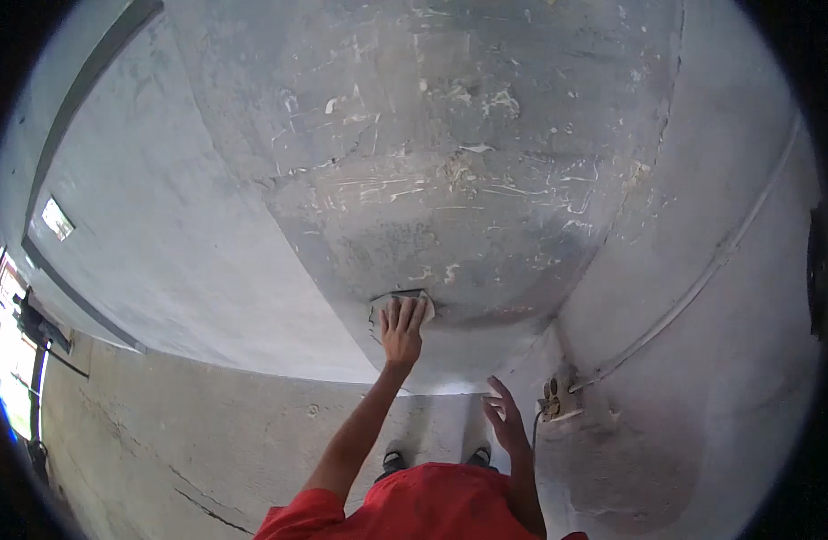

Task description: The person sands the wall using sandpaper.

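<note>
Stretched forward, my left hand [402,331] lies on a small pale sheet or pad [428,311] against the grey wall [387,234]. Its fingers press the pad to the surface, and a dark edge shows above the fingertips. What the pad is made of cannot be made out. Pale streaks and spots mark the wall above it. My right hand [505,418] hangs lower and to the right, fingers apart and holding nothing, near a socket box [560,400] low on the right wall.
A pipe or cable cover [675,315] slants along the right wall above the socket. The concrete floor [162,423] has cracks at the left. Far left, a dark object [40,324] stands by a bright opening. My feet show below.
</note>
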The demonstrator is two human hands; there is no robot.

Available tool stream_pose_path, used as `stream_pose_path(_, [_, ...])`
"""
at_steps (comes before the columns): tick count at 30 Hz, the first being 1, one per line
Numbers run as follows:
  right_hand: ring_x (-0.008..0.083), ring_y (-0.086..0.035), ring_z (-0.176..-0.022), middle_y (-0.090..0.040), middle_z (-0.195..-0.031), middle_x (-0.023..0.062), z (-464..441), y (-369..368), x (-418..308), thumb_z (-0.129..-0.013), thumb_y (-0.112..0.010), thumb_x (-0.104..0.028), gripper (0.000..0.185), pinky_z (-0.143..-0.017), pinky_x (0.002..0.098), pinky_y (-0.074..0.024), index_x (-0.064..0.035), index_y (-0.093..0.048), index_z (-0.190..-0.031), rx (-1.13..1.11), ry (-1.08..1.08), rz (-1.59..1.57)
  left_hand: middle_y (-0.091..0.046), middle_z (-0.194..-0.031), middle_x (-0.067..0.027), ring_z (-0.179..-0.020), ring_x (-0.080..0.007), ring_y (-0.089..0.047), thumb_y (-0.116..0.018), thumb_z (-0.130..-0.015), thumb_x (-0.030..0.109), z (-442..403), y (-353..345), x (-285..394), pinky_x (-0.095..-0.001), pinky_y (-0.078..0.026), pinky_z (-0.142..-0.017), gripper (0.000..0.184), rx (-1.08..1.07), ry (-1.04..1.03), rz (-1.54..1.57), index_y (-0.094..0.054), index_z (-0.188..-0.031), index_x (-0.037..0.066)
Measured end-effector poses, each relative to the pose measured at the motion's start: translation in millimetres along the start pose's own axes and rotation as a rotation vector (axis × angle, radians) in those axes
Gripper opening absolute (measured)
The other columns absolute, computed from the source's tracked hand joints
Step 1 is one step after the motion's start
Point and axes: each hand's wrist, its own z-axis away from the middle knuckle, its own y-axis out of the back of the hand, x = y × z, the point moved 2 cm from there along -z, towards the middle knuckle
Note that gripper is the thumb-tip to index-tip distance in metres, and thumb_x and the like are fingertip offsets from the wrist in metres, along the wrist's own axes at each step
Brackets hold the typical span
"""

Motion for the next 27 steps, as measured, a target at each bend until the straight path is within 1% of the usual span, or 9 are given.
stream_pose_path(2, [0.0257, -0.053, -0.107, -0.043, -0.132, 0.0129, 7.6, 1.8, 4.8, -0.088, -0.055, -0.031, 0.057, -0.091, 0.0383, -0.0404, -0.0115, -0.032, -0.137, 0.018, -0.014, 0.015, -0.046, -0.129, -0.0091, -0.121, -0.0404, -0.037, -0.049, -0.076, 0.006, -2.1, 13.5, 9.8, -0.0567, -0.027, -0.098, 0.050, -0.006, 0.075, -0.094, -0.053, -0.124, 0.020])
stream_pose_path(8, [0.0244, -0.054, -0.106, -0.042, -0.133, 0.0121, 4.2, 24.5, 10.3, -0.089, -0.054, -0.027, 0.054, -0.090, 0.0370, -0.0414, -0.0110, -0.033, -0.136, 0.059, -0.079, 0.058, -0.047, -0.127, -0.0097, -0.120, -0.0409, -0.039, -0.050, -0.075, 0.005, -97.2, 78.9, 29.2, -0.0562, -0.028, -0.099, 0.050, 0.227, 0.058, -0.018, -0.053, -0.123, 0.019])
stream_pose_path(13, [0.0239, -0.054, -0.106, -0.040, -0.135, 0.0113, -1.5, 25.2, -16.7, -0.089, -0.053, -0.026, 0.054, -0.090, 0.0366, -0.0421, -0.0109, -0.032, -0.136, 0.046, -0.002, 0.091, -0.046, -0.128, -0.0072, -0.121, -0.0370, -0.039, -0.051, -0.072, 0.003, 8.9, -1.4, 8.0, -0.0554, -0.027, -0.100, 0.054, 0.071, -0.025, -0.036, -0.053, -0.124, 0.020])
stream_pose_path(15, [0.0242, -0.054, -0.106, -0.039, -0.136, 0.0116, 2.6, 22.4, -5.7, -0.089, -0.053, -0.026, 0.054, -0.090, 0.0367, -0.0421, -0.0111, -0.032, -0.136, 0.062, -0.008, 0.070, -0.042, -0.133, -0.0095, -0.125, -0.0424, -0.031, -0.047, -0.076, 0.002, 20.1, -8.3, 5.8, -0.0597, -0.022, -0.101, 0.055, -0.066, 0.044, 0.069, -0.047, -0.129, 0.019])
stream_pose_path(16, [0.0246, -0.054, -0.107, -0.039, -0.136, 0.0120, 5.2, 23.6, 0.3, -0.089, -0.053, -0.026, 0.054, -0.090, 0.0368, -0.0421, -0.0113, -0.032, -0.136, 0.070, -0.018, 0.063, -0.047, -0.127, -0.0068, -0.121, -0.0365, -0.038, -0.051, -0.073, 0.004, 7.4, -2.3, 7.1, -0.0559, -0.028, -0.098, 0.054, 0.057, -0.014, 0.001, -0.053, -0.124, 0.020])
stream_pose_path(22, [0.0247, -0.055, -0.106, -0.039, -0.135, 0.0132, 6.0, 19.3, 3.3, -0.089, -0.054, -0.023, 0.055, -0.089, 0.0374, -0.0421, -0.0116, -0.031, -0.137, 0.023, -0.094, 0.078, -0.047, -0.126, -0.0090, -0.119, -0.0390, -0.038, -0.052, -0.074, 0.007, -101.7, 76.9, 28.9, -0.0560, -0.028, -0.098, 0.050, 0.206, 0.028, -0.043, -0.054, -0.122, 0.018])
stream_pose_path(23, [0.0247, -0.055, -0.106, -0.039, -0.135, 0.0132, 3.7, 19.9, 3.9, -0.089, -0.054, -0.023, 0.055, -0.089, 0.0374, -0.0421, -0.0116, -0.031, -0.137, 0.019, -0.090, 0.079, -0.047, -0.126, -0.0090, -0.119, -0.0390, -0.038, -0.052, -0.074, 0.007, -88.4, 64.0, 23.9, -0.0560, -0.028, -0.098, 0.050, 0.211, 0.030, -0.046, -0.054, -0.122, 0.018])
stream_pose_path(25, [0.0247, -0.055, -0.105, -0.040, -0.135, 0.0127, 0.8, 19.3, 5.9, -0.089, -0.054, -0.023, 0.055, -0.089, 0.0373, -0.0422, -0.0116, -0.031, -0.137, 0.024, -0.018, 0.081, -0.040, -0.132, -0.0146, -0.125, -0.0475, -0.027, -0.051, -0.074, 0.005, -25.2, 7.7, 7.3, -0.0592, -0.021, -0.101, 0.056, 0.016, -0.010, 0.029, -0.047, -0.129, 0.014])
stream_pose_path(27, [0.0247, -0.055, -0.105, -0.040, -0.135, 0.0125, 3.9, 20.8, -1.0, -0.089, -0.054, -0.023, 0.055, -0.089, 0.0372, -0.0423, -0.0113, -0.031, -0.137, 0.039, -0.015, 0.078, -0.038, -0.134, -0.0146, -0.125, -0.0474, -0.027, -0.048, -0.077, 0.006, 39.7, -27.7, 1.6, -0.0592, -0.022, -0.101, 0.053, -0.087, -0.009, 0.089, -0.046, -0.129, 0.014])
